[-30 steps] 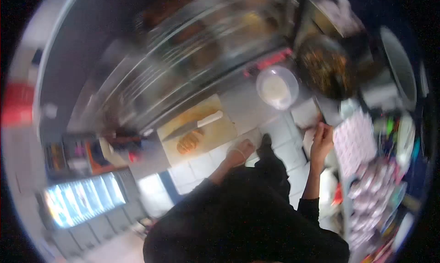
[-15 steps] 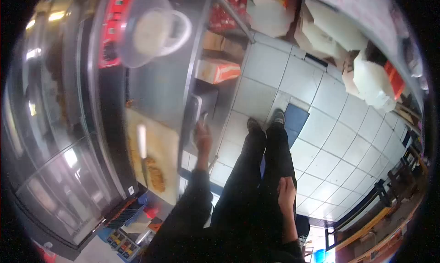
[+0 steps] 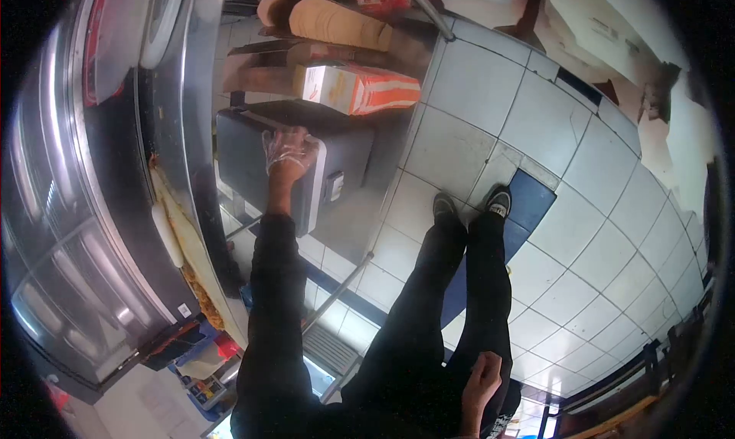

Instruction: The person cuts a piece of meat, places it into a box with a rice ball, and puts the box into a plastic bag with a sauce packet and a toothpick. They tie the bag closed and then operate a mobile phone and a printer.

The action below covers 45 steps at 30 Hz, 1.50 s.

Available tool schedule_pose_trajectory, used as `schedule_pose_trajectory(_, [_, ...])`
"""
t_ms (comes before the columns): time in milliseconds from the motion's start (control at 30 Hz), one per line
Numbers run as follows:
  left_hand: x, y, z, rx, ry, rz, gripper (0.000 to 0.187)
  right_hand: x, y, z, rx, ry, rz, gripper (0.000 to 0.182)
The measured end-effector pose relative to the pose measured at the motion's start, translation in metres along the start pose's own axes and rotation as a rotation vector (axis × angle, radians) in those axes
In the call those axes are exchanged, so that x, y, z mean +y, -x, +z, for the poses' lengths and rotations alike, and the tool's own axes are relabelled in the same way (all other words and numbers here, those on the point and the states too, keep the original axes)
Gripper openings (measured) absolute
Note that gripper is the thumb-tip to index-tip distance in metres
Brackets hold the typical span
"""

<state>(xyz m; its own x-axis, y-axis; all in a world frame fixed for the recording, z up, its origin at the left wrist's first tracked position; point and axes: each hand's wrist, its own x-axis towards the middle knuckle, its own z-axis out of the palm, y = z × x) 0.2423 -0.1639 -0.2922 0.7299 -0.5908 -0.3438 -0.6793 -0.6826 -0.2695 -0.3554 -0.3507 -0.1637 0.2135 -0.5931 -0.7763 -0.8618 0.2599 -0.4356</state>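
My left hand [image 3: 291, 154], in a clear plastic glove, rests on the dark grey lid of a box [image 3: 245, 152] with a white rim and a front latch [image 3: 333, 186]. Its fingers are spread over the lid near the rim; contact under the palm is hidden. My right hand [image 3: 484, 378] hangs low beside my leg, fingers curled in a loose fist, with nothing seen in it.
Above the box stand an orange-and-white carton [image 3: 360, 89] and brown cardboard [image 3: 337, 22]. On the steel counter to the left lie a cutting board [image 3: 210, 263], crumbed food [image 3: 203, 295] and a white handle [image 3: 167, 236]. A metal shelf rail [image 3: 337, 292] runs near my legs.
My left hand has moved forward and left onto the box lid. The view has turned down toward the lower shelf, so the cutting board sits further left. My right hand stays low and curled.
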Motion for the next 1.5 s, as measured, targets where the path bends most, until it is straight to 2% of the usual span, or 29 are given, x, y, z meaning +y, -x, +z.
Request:
schedule_pose_trajectory(67, [0.0, 0.001, -0.008, -0.02, -0.067, -0.015, 0.049, 0.004, -0.001, -0.003, -0.005, -0.01, -0.003, 0.012])
schedule_pose_trajectory(133, [0.005, -0.002, -0.025, -0.241, -0.25, -0.172, 0.061, 0.007, -0.001, -0.007, -0.005, -0.017, 0.0, 0.013])
schedule_pose_trajectory(200, [0.0, 0.021, -0.033, -0.207, -0.243, -0.191, 0.065, 0.009, -0.001, -0.004, 0.012, -0.067, 0.001, 0.014])
schedule_pose_trajectory(267, [-0.007, 0.075, -0.027, 0.278, -0.265, -0.254, 0.059, 0.007, -0.001, -0.002, -0.002, -0.091, 0.032, 0.013])
schedule_pose_trajectory(333, [0.002, 0.124, -0.06, 0.335, 0.178, -0.435, 0.053, 0.003, 0.0, 0.004, 0.019, -0.09, 0.037, 0.013])
schedule_pose_trajectory(400, [-0.014, 0.171, -0.047, 0.616, 0.225, -0.376, 0.047, 0.004, 0.0, 0.01, 0.009, -0.108, 0.053, 0.014])
schedule_pose_trajectory(433, [-0.025, 0.188, -0.036, 0.611, 0.216, -0.371, 0.047, 0.004, 0.003, 0.013, 0.001, -0.114, 0.07, 0.014])
schedule_pose_trajectory(500, [-0.044, 0.211, -0.021, 0.321, 0.551, -0.7, 0.048, 0.004, 0.006, 0.023, 0.007, -0.088, 0.0, 0.016])
schedule_pose_trajectory(567, [-0.007, 0.184, -0.046, 0.359, 0.858, -0.776, 0.05, 0.0, 0.006, 0.029, 0.016, -0.053, -0.095, 0.018])
schedule_pose_trajectory(633, [0.023, 0.151, -0.073, 0.375, 0.706, -0.547, 0.058, -0.001, 0.007, 0.029, -0.025, -0.04, -0.008, 0.02])
schedule_pose_trajectory(667, [0.028, 0.138, -0.077, 0.367, 0.65, -0.511, 0.058, 0.001, 0.008, 0.031, -0.064, -0.025, -0.044, 0.02])
schedule_pose_trajectory(733, [0.028, 0.129, -0.052, 0.299, 0.589, -0.534, 0.058, 0.002, 0.01, 0.027, -0.061, -0.076, -0.047, 0.02])
schedule_pose_trajectory(800, [0.027, 0.121, -0.041, 0.258, 0.573, -0.548, 0.058, -0.01, 0.011, 0.028, -0.048, -0.087, -0.137, 0.019])
schedule_pose_trajectory(933, [0.036, 0.123, -0.031, 0.158, 0.564, -0.549, 0.059, -0.003, 0.015, 0.043, -0.058, -0.101, -0.108, 0.018])
schedule_pose_trajectory(1100, [0.054, 0.138, -0.019, 0.034, 0.586, -0.521, 0.06, 0.001, 0.014, 0.044, -0.057, 0.0, -0.188, 0.019])
schedule_pose_trajectory(1200, [0.08, 0.186, -0.031, -0.06, 0.666, -0.506, 0.061, 0.01, 0.007, 0.041, -0.076, -0.022, -0.258, 0.022])
schedule_pose_trajectory(1233, [0.09, 0.21, -0.043, -0.072, 0.706, -0.507, 0.061, 0.016, -0.001, 0.045, -0.038, 0.021, -0.372, 0.024])
schedule_pose_trajectory(1267, [0.098, 0.238, -0.06, -0.024, 0.742, -0.499, 0.061, 0.006, -0.004, 0.044, -0.07, 0.02, -0.433, 0.024])
schedule_pose_trajectory(1333, [0.119, 0.306, -0.097, 0.311, 0.733, -0.409, 0.052, -0.024, -0.001, 0.043, -0.179, 0.119, -0.366, 0.024])
schedule_pose_trajectory(1400, [0.118, 0.361, -0.148, 0.02, 1.007, -0.387, 0.044, -0.047, -0.001, 0.052, -0.27, 0.167, -0.525, 0.024])
schedule_pose_trajectory(1433, [0.116, 0.389, -0.172, -0.027, 1.159, -0.473, 0.038, -0.066, 0.007, 0.06, -0.32, 0.196, -0.61, 0.024])
schedule_pose_trajectory(1467, [0.109, 0.416, -0.187, 0.032, 1.163, -0.51, 0.038, -0.083, 0.018, 0.068, -0.34, 0.207, -0.67, 0.024])
schedule_pose_trajectory(1500, [0.102, 0.446, -0.203, 0.046, 1.196, -0.513, 0.036, -0.113, 0.041, 0.079, -0.475, 0.157, -0.779, 0.023])
